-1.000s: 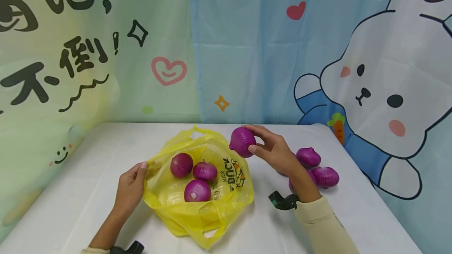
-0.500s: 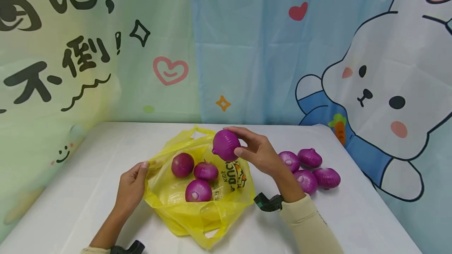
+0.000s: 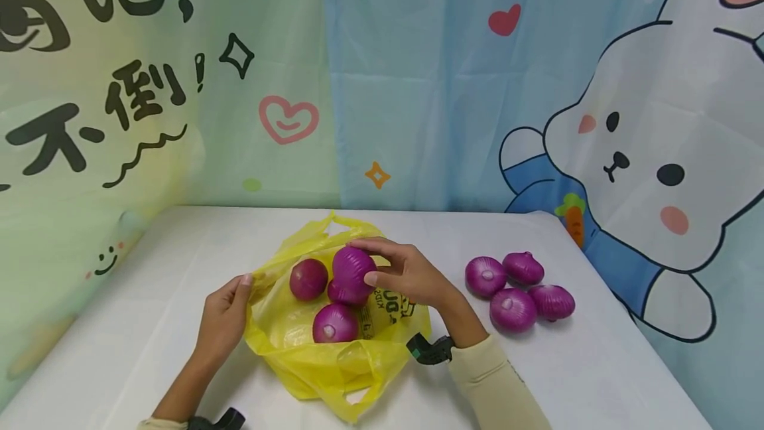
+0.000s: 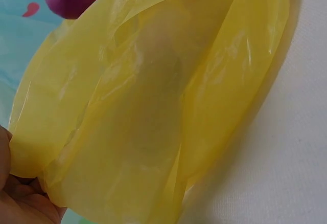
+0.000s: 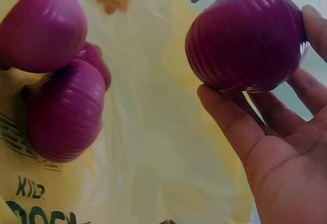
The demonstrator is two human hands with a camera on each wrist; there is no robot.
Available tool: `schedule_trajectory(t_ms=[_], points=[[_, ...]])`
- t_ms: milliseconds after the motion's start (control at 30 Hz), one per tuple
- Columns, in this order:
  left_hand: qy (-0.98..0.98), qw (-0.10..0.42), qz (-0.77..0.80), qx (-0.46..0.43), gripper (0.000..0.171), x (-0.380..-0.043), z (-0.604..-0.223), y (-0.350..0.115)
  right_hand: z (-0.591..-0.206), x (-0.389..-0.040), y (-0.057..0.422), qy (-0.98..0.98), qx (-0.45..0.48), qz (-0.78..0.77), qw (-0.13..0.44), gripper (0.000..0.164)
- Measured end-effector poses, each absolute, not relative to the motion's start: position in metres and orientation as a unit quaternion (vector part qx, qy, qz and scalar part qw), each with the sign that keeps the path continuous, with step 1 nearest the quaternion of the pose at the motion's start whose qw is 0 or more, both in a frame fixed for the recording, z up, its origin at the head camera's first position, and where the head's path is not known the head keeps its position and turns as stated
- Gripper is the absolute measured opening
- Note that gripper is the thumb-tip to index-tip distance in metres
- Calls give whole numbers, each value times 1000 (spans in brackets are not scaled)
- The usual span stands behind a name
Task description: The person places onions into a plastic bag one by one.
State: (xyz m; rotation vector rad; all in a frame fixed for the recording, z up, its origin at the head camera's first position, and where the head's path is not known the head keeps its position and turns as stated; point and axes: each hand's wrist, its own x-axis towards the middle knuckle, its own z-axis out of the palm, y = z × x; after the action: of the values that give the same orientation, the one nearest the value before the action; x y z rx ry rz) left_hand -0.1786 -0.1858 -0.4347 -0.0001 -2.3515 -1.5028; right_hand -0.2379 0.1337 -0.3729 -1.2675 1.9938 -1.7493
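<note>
My left hand [image 3: 223, 317] pinches the left rim of a yellow plastic bag [image 3: 286, 360], which lies with its mouth spread on the table. Between thumb and fingertips, my right hand [image 3: 412, 274] holds a purple onion [image 5: 245, 40] over the bag's opening. In the head view that onion overlaps another onion [image 3: 343, 294] in the bag. Two more sit inside: a dark onion [image 3: 308, 279] at the left and a paler-topped onion [image 3: 335, 324] nearer the front. In the left wrist view, the bag's film [image 4: 138, 106] fills most of the picture.
To the right, several purple onions [image 3: 513, 310] lie grouped on the white table [image 3: 597, 377]. A printed curtain [image 3: 418, 118] with a rabbit figure hangs behind the table's back edge. Dark wrist cameras [image 3: 430, 349] sit on both wrists.
My right hand has carried its onion left and down, from the bag's right edge to over the onions inside. The onions on the right have come into fuller view. The left hand stays on the rim.
</note>
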Motion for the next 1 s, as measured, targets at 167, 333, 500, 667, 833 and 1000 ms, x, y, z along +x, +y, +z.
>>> schedule_trajectory(t_ms=[167, 333, 500, 667, 833, 1000], points=[[-834, 174, -524, 5, 43, -179, -435, -186, -381, -240, 132, 705, -418, -564, 102, 51], [-838, 177, -516, 10, 43, -179, -435, -185, -391, -245, 129, 725, -397, -554, 100, 49], [-839, 179, -514, 1, 41, -179, -434, -186, -397, -247, 127, 740, -353, -562, 108, 50], [-833, 181, -522, -18, 40, -181, -432, -185, -399, -247, 128, 767, -306, -554, 105, 49], [-833, 174, -525, -14, 39, -179, -432, -183, -402, -249, 129, 781, -293, -542, 104, 49], [-832, 168, -529, -1, 38, -177, -432, -183, -408, -250, 127, 788, -306, -524, 105, 48]])
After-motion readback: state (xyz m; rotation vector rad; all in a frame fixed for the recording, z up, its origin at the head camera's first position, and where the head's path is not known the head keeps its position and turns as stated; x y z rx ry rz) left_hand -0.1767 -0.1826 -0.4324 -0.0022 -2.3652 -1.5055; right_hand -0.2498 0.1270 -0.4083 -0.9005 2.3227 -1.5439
